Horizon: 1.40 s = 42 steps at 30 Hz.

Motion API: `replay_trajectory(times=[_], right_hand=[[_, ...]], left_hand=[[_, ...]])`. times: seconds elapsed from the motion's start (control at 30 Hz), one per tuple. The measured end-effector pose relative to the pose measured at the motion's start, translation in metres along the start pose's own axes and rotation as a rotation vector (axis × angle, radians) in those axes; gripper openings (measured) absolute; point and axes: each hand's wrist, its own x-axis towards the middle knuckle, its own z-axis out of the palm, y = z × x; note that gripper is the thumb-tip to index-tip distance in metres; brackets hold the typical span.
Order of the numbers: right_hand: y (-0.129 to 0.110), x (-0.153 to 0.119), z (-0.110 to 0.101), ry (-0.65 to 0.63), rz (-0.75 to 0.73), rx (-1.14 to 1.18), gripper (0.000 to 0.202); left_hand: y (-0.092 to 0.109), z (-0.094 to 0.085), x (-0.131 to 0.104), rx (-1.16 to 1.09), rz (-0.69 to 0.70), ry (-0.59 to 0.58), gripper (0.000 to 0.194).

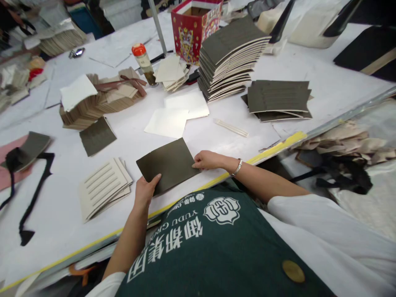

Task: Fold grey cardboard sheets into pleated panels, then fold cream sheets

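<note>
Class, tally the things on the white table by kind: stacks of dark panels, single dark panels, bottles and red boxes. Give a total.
Stacks of dark panels: 2
Single dark panels: 2
Bottles: 1
Red boxes: 1
Total: 6

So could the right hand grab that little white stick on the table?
Probably yes. The right hand rests on the dark card, and the white stick lies just beyond it on bare table, with nothing between.

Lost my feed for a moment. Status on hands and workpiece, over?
Left hand and right hand both grip the dark olive rectangular card panel, flat on the white table. Nothing on top of it.
</note>
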Motion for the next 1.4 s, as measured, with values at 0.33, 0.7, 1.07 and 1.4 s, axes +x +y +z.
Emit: replay_trajectory(times=[0.33,0.7,1.07,1.4], right_hand=[[-0.002,-0.002,-0.004,0.039,-0.033,-0.229,0.023],[0.001,-0.001,-0.004,0.071,-0.036,-0.304,0.024],[0.013,0.005,0.003,0.102,-0.063,-0.328,0.026],[0.009,0.002,0.001,0.045,-0.04,-0.277,0.027]], left_hand=[[0.004,0.006,0.004,0.103,-0.002,-0.013,0.036],[0.005,0.009,0.004,0.141,-0.003,0.002,0.037],[-0.004,0.012,0.009,0.17,0.035,0.015,0.042],[-0.006,0.013,0.009,0.115,0.016,0.003,0.041]])
